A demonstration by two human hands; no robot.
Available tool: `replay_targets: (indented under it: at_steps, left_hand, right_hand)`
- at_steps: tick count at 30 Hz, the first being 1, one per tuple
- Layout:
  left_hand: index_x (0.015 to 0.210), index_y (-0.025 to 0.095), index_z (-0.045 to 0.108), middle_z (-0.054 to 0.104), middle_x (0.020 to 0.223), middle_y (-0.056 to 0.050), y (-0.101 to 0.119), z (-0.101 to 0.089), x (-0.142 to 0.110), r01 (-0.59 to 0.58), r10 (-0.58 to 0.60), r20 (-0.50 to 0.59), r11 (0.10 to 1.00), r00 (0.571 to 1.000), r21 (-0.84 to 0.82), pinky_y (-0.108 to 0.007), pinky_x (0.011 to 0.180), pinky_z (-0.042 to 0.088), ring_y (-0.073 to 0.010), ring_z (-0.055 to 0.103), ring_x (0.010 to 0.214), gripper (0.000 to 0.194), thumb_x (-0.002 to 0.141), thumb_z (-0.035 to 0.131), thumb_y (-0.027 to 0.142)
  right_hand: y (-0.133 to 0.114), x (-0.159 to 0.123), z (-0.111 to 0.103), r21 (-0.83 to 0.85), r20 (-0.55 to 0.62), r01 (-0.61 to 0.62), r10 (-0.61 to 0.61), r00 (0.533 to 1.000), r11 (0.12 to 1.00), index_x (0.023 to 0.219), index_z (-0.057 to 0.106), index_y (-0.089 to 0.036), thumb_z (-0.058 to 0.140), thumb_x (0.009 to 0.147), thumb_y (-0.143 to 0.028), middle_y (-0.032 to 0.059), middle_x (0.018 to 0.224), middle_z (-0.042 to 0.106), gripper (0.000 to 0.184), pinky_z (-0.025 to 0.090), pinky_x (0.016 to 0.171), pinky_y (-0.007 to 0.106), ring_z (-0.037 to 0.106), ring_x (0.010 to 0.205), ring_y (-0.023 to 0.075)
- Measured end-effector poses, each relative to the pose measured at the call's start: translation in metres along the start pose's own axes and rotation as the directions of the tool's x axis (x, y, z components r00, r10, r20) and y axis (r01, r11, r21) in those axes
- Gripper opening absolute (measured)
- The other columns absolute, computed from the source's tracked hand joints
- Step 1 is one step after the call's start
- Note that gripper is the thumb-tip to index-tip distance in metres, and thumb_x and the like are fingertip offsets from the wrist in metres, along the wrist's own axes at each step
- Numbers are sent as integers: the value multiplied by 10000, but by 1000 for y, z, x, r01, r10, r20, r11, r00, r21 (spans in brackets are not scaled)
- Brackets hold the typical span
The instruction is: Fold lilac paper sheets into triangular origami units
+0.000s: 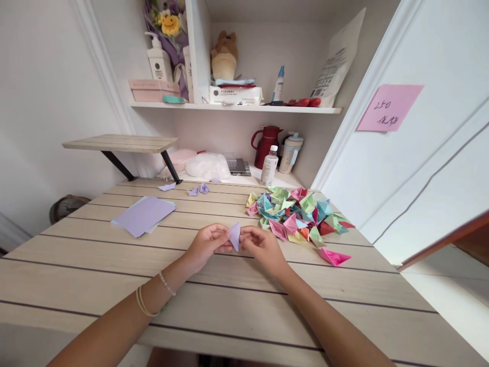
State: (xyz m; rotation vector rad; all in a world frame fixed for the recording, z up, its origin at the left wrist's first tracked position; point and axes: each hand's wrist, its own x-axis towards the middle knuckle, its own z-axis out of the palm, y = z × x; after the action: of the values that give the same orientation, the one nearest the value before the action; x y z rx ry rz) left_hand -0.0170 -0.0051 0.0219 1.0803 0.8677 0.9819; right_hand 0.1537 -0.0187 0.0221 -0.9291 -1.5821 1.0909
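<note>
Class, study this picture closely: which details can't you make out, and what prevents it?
All in the head view:
Edges of the folded purple paper: partly covered by the left hand and right hand.
Most of the lower sheets: hidden beneath the purple sheet.
Exact count of paper boats: they overlap.
Bottle label: too small to read.
Upper arms: cut off by the frame.

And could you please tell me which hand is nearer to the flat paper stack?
Left: the left hand is apart from the paper stack, to its right; the right hand is farther right, on the other side of the folded purple paper.
</note>
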Motion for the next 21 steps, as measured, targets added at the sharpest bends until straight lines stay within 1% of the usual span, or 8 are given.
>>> replay_targets:
  at_steps: [4,7,11,13,15,17,19,21]
  left_hand:
    - [751,111,590,669,708,-46,0,-2,0,-3,4,28,1000,1000,-7,-314,710,511,-141,632,660,219,648,700,270]
    - [734,109,609,668,719,-43,-1,-3,1,-22,22,9,1000,1000,-4,-325,737,507,-140,629,680,214,632,711,266]
    - [732,111,639,661,863,-63,-3,-2,0,-64,64,16,998,998,13,-345,758,503,-174,620,785,229,601,729,275]
    - [795,122,647,650,901,-65,-2,-1,0,-65,65,25,998,998,6,-345,767,500,-175,614,810,245,618,718,275]
    - [900,143,634,647,877,-58,0,1,-1,-45,45,12,999,999,-11,-332,762,500,-156,613,791,286,650,698,268]
    - [944,151,619,646,854,-56,1,3,-3,-23,23,7,1000,1000,-17,-321,753,501,-147,609,783,302,672,682,267]
    - [895,135,629,649,847,-64,2,5,-4,-3,3,27,1000,1000,-7,-324,751,500,-159,608,800,266,679,675,283]
    - [853,116,641,656,853,-81,2,7,-6,36,-37,70,999,997,21,-326,751,496,-179,614,817,253,687,663,306]
  right_hand:
    - [-1,-1,1,-68,-53,12,-15,998,998,870,596,-167,529,695,-179,4,661,599,187,460,570,240,551,590,121]
    - [-1,-2,3,-84,-64,36,-41,997,996,865,579,-174,533,692,-178,14,703,615,179,469,569,238,569,612,126]
    - [0,-4,5,-110,-61,44,-51,997,993,859,573,-181,553,688,-186,3,649,615,173,468,531,228,579,581,129]
    - [1,-5,5,-106,-83,63,-72,994,992,875,573,-181,552,698,-187,2,638,620,178,467,522,227,583,566,131]
    - [1,-6,6,-127,-117,101,-116,986,987,875,586,-183,538,720,-184,10,656,636,163,470,532,235,587,567,134]
    - [2,-7,6,-214,-150,149,-184,971,965,839,619,-190,525,733,-169,20,682,654,144,475,561,249,593,587,142]
    - [2,-9,7,-307,-164,195,-253,953,931,792,652,-199,524,730,-143,31,726,672,153,481,611,266,605,639,155]
    - [3,-9,8,-342,-168,225,-295,941,912,767,666,-208,525,725,-126,38,776,683,169,486,657,281,616,696,169]
